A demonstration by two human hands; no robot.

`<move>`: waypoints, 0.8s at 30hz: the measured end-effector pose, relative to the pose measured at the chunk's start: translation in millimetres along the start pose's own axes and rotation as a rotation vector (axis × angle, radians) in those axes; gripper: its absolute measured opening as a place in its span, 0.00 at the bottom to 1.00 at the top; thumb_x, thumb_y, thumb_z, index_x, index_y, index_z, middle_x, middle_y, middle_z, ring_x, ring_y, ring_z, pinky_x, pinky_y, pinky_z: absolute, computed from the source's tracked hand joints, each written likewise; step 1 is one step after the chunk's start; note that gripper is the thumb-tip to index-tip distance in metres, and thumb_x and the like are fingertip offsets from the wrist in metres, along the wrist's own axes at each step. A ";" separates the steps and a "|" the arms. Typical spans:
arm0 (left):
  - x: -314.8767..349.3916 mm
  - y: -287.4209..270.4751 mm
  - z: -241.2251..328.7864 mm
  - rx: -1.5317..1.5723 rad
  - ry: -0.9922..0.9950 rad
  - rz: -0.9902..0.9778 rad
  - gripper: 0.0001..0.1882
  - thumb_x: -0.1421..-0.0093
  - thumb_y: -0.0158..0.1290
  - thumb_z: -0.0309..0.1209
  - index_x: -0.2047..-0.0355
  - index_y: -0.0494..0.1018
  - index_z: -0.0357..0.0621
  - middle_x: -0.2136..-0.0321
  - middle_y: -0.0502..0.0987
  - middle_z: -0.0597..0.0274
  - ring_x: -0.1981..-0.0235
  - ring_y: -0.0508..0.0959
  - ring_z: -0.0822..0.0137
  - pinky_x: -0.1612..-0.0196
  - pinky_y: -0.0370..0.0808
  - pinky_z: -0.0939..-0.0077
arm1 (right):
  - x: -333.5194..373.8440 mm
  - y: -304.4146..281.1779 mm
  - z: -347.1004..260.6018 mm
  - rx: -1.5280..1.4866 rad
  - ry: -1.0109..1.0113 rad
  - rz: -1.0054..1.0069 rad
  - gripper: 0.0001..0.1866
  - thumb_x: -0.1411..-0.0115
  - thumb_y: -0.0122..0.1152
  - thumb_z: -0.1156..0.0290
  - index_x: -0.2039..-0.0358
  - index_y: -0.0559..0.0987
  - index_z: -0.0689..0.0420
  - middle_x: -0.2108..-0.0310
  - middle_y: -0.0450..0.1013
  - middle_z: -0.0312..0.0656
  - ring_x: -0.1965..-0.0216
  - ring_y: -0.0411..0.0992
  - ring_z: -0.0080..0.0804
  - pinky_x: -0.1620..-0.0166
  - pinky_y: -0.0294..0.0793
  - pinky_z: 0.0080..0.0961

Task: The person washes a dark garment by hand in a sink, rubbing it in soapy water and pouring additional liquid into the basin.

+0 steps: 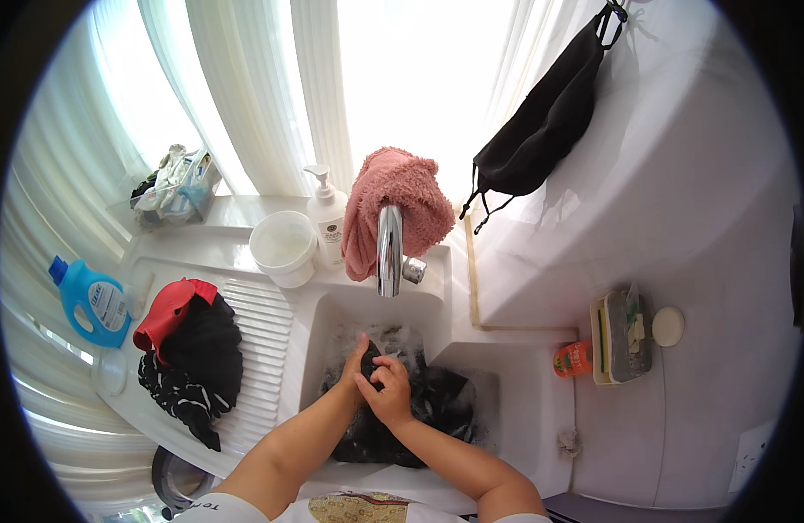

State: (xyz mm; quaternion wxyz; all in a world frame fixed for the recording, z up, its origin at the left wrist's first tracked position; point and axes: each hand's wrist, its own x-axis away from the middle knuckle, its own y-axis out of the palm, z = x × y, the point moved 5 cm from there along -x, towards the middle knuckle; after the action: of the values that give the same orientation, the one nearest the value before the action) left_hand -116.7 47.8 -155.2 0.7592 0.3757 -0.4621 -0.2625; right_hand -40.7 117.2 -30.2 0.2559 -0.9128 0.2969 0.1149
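Two hands meet over the white sink basin point(332, 315): the left hand point(356, 364), fingers pressed together, holds a bunched fold of wet black cloth point(450, 394); the right hand point(387, 392) curls beside it, its grip impossible to tell. Most of the cloth sprawls below and right of them in suds. From the left come a blue plastic bottle point(97, 301), crumpled red and black clothes point(212, 336) on the ridged washboard point(264, 349), a round white tub point(288, 268), a pump bottle point(329, 212), a fluffy pink towel point(393, 179) behind the curved chrome faucet point(389, 251) overhanging the basin, and a hanging black mask point(548, 113).
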 end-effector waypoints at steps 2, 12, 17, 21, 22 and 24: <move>17.9 33.0 -10.8 -0.156 0.133 0.259 0.21 0.41 0.49 0.51 0.66 0.71 0.44 0.70 0.73 0.60 0.69 0.74 0.64 0.68 0.72 0.68 | 6.3 1.9 25.4 -0.023 0.209 0.078 0.10 0.51 0.62 0.70 0.80 0.72 0.62 0.63 0.70 0.50 0.60 0.68 0.47 0.56 0.68 0.34; 62.4 53.2 -17.3 -0.138 0.161 0.436 0.10 0.41 0.48 0.35 0.70 0.73 0.42 0.72 0.74 0.60 0.70 0.74 0.64 0.67 0.72 0.70 | 5.5 -1.6 35.2 0.081 0.331 0.272 0.13 0.46 0.56 0.71 0.83 0.70 0.64 0.72 0.71 0.50 0.69 0.69 0.45 0.65 0.69 0.35; 48.3 3.4 -9.0 0.023 0.057 0.262 0.14 0.43 0.51 0.42 0.73 0.72 0.43 0.77 0.73 0.61 0.75 0.74 0.65 0.70 0.72 0.69 | 20.8 9.7 -60.8 -0.121 -0.071 0.110 0.13 0.46 0.58 0.71 0.83 0.68 0.62 0.78 0.66 0.47 0.75 0.67 0.44 0.69 0.68 0.32; 60.9 51.4 -6.8 -0.184 0.147 0.419 0.12 0.41 0.50 0.37 0.71 0.73 0.41 0.73 0.75 0.60 0.71 0.75 0.65 0.68 0.72 0.72 | -12.0 6.2 56.1 0.152 0.107 0.237 0.17 0.41 0.53 0.66 0.84 0.70 0.62 0.80 0.66 0.51 0.75 0.66 0.50 0.71 0.65 0.42; 66.4 66.7 -3.0 -0.268 0.177 0.420 0.14 0.41 0.51 0.38 0.68 0.72 0.37 0.68 0.75 0.57 0.67 0.75 0.65 0.65 0.72 0.72 | -19.1 6.0 76.7 0.210 0.136 0.205 0.20 0.41 0.53 0.63 0.86 0.70 0.62 0.80 0.66 0.52 0.75 0.65 0.53 0.70 0.64 0.45; 54.6 34.4 16.5 -0.456 0.334 0.554 0.19 0.41 0.52 0.41 0.66 0.71 0.33 0.67 0.75 0.54 0.66 0.74 0.64 0.64 0.72 0.71 | -30.2 2.9 90.9 0.240 0.161 0.129 0.18 0.41 0.53 0.60 0.77 0.72 0.63 0.75 0.67 0.53 0.70 0.67 0.54 0.68 0.64 0.47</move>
State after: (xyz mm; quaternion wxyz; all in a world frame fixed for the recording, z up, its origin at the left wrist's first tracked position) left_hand -106.0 21.7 -94.9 0.9300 0.0959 -0.3460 -0.0791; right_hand -71.7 178.5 -97.0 0.3306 -0.8610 0.3859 0.0214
